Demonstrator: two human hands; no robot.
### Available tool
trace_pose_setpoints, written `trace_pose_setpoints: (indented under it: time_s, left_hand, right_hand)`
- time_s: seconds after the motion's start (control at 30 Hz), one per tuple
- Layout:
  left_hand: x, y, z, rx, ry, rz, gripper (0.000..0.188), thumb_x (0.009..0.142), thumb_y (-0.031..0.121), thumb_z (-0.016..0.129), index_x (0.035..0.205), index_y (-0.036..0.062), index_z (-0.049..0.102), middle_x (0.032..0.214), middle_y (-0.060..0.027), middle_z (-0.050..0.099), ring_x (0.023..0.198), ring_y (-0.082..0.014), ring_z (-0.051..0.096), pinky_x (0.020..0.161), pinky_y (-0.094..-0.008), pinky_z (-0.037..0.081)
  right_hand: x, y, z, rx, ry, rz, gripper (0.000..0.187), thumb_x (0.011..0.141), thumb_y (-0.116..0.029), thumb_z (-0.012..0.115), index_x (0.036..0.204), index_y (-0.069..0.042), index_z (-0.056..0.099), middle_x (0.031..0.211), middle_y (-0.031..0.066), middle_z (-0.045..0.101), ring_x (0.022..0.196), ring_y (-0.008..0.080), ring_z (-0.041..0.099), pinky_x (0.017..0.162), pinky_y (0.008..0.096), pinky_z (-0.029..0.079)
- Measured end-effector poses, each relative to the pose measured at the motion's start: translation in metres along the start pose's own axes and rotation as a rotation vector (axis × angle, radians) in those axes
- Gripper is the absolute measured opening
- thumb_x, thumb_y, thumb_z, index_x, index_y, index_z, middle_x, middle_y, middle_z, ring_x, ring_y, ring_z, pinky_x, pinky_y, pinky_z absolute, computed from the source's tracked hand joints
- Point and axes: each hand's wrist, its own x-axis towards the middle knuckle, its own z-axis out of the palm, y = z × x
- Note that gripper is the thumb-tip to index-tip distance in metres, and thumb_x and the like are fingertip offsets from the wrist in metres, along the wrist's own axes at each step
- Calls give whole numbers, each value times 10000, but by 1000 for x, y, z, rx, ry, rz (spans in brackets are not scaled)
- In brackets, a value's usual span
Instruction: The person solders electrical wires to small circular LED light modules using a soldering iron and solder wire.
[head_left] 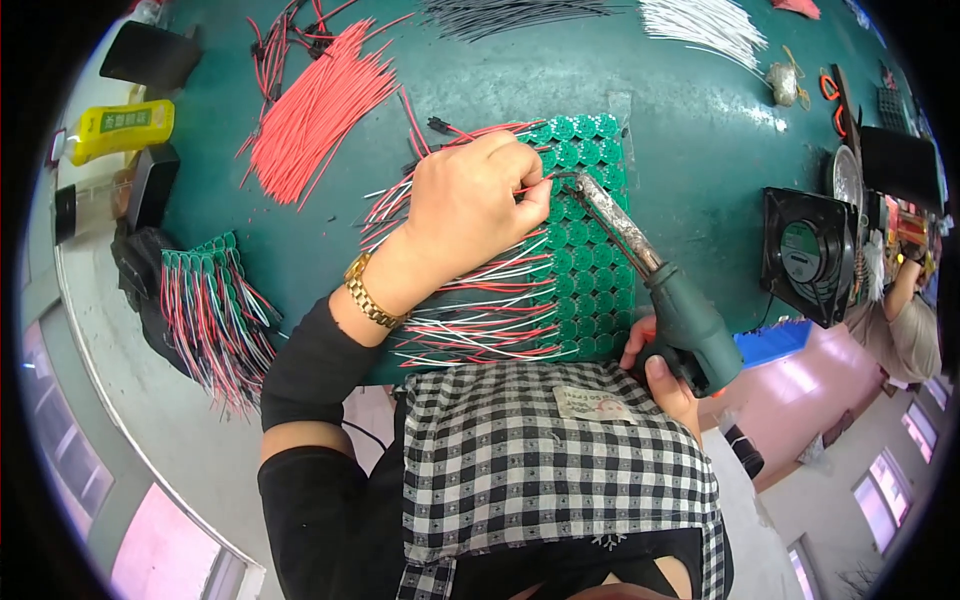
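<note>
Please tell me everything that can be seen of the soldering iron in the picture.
The soldering iron has a dark green handle, plastic as it looks, and a long metal barrel that looks stained and worn. The right hand grips the handle near the table's front edge. It lies slanted, tip pointing up and left, over the panel of round green circuit boards. The tip meets a thin red wire pinched by the left hand.

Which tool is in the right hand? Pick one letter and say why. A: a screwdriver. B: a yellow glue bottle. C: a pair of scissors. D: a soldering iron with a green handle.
D: the right hand wraps the green handle of a soldering iron whose metal tip meets the panel of small green circuit boards, where the left hand pinches a red wire.
</note>
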Motion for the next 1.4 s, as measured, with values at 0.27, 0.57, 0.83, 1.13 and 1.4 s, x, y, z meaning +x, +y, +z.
trace_pose_setpoints:
  time_s: [0.27, 0.57, 0.83, 1.13, 1.4]
  left_hand:
    - [1, 1, 0, 27, -5, 7, 184, 640, 71, 727, 640, 86, 544, 608, -19, 534, 493, -150, 550, 445, -269, 439]
    - [0, -3, -3, -7, -27, 17, 174, 652, 95, 717, 632, 84, 544, 599, -28, 533, 505, -186, 552, 453, -305, 439]
    - [3, 4, -21, 250, -53, 270, 166, 691, 181, 693, 767, 98, 571, 674, -31, 541, 580, -221, 550, 553, -354, 429]
    - [-31, 16, -42, 595, -267, -180, 379, 741, 381, 673, 928, 72, 557, 686, -87, 598, 512, -276, 578, 497, -390, 470]
    - [-39, 7, -49, 413, -72, -62, 189, 737, 117, 693, 882, 39, 598, 717, -95, 566, 633, -276, 578, 551, -362, 465]
  right_hand:
    - [-4, 8, 1, 84, -1, -2, 446, 790, -314, 659, 1087, -25, 495, 824, 55, 536, 676, 131, 524, 611, 276, 448]
    - [-9, 9, 15, 305, 138, -31, 656, 767, -369, 687, 1239, -16, 399, 816, 78, 533, 685, 175, 535, 625, 300, 462]
    - [-8, 22, 11, 362, 192, -181, 548, 799, -237, 634, 1221, 16, 394, 811, 114, 540, 648, 174, 538, 593, 286, 479]
    - [-6, 36, 3, 355, 266, -380, 472, 819, -189, 577, 1199, 33, 406, 786, 116, 539, 606, 169, 531, 553, 278, 474]
    - [-14, 60, 3, 336, 258, -372, 501, 817, -203, 591, 1204, 42, 388, 762, 127, 524, 581, 170, 536, 524, 273, 468]
